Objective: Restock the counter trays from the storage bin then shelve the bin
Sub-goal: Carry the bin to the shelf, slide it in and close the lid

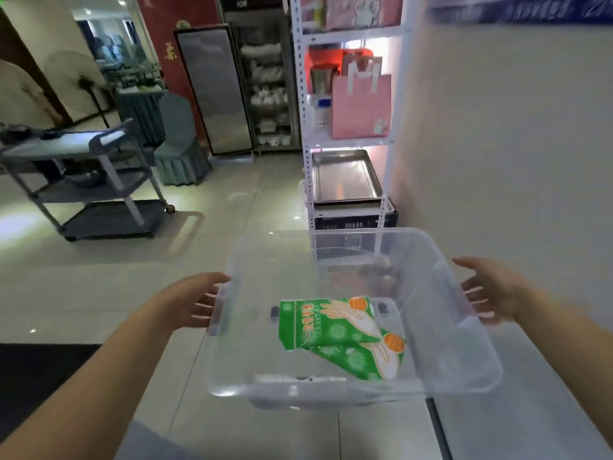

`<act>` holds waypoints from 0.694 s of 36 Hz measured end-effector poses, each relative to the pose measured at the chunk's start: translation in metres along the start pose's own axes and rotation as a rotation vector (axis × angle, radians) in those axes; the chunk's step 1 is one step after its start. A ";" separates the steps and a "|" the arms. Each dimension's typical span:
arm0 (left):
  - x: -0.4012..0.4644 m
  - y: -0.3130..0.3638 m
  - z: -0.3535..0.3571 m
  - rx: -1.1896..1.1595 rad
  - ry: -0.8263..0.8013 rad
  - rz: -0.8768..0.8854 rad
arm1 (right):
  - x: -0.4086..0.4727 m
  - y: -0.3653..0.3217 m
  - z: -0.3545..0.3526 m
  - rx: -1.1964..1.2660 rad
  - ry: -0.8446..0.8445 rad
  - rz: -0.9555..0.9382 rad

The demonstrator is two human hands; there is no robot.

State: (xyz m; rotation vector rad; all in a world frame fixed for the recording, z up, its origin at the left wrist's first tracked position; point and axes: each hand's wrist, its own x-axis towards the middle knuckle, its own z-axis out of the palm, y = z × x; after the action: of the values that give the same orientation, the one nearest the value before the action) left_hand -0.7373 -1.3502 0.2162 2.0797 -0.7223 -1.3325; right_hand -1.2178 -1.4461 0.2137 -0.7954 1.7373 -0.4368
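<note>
1. Head view: our left hand and right hand sit at the two short ends of the clear plastic storage bin, fingers spread and flattened against its walls and rim. We cannot tell whether the fingertips hook under the rim lip.
2. The bin hangs between our hands, above the pale tabletop edge, with the white shelf rack well beyond it.
3. Between our hands, on the bin floor, lie two green glove packets, one overlapping the other.
4. We judge the load light: thin clear walls, nearly empty. The plastic looks smooth and may flex, so flat palms could slip.
5. The best hold, we think, is under the rim at both ends, near the dark latch tabs.
6. The packets are loose and will likely slide if we tilt the bin.
</note>
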 end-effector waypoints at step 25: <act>0.317 0.058 -0.116 -0.431 0.306 -0.198 | 0.310 -0.288 0.260 0.032 -0.277 0.114</act>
State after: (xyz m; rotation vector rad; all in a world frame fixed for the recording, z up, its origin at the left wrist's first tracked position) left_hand -0.5245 -1.5927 0.1009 1.9672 -0.0872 -1.1117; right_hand -0.9356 -1.8393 0.1039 -0.6952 1.5046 -0.2629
